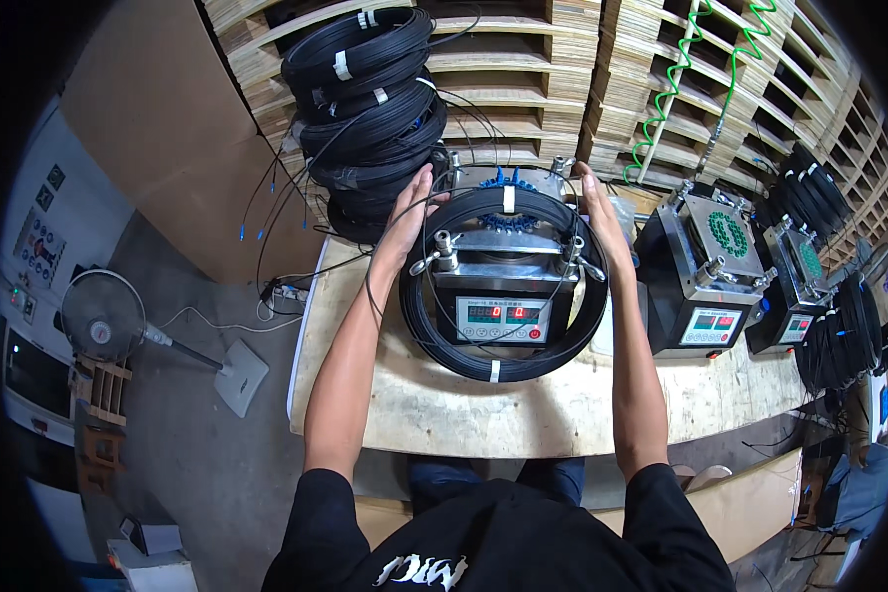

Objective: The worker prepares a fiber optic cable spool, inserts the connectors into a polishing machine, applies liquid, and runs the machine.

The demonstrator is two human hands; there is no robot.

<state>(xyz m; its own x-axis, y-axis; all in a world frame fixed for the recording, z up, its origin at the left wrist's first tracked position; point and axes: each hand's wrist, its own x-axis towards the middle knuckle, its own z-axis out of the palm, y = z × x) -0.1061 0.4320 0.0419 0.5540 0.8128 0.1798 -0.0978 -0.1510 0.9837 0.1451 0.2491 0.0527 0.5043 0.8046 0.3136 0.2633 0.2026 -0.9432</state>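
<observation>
A coil of black cable (427, 340) with white ties hangs tilted in front of a machine, ringing its display panel (503, 318). My left hand (405, 219) is at the coil's upper left side and my right hand (605, 219) at its upper right side, holding it between them. The fingers point forward, and the far fingertips are partly hidden. Behind the coil's upper edge, blue connectors (508, 181) stand on the machine's metal top. Silver clamp posts (445, 252) rise at its corners. Loose cable strands cross near my left wrist.
A tall stack of black cable coils (365, 138) stands at the back left of the wooden table (365, 419). Two more machines (696, 276) with green round tops stand to the right, with more coils (844, 335) beyond. Green spiral hoses (673, 74) hang above. A fan (99, 331) stands left.
</observation>
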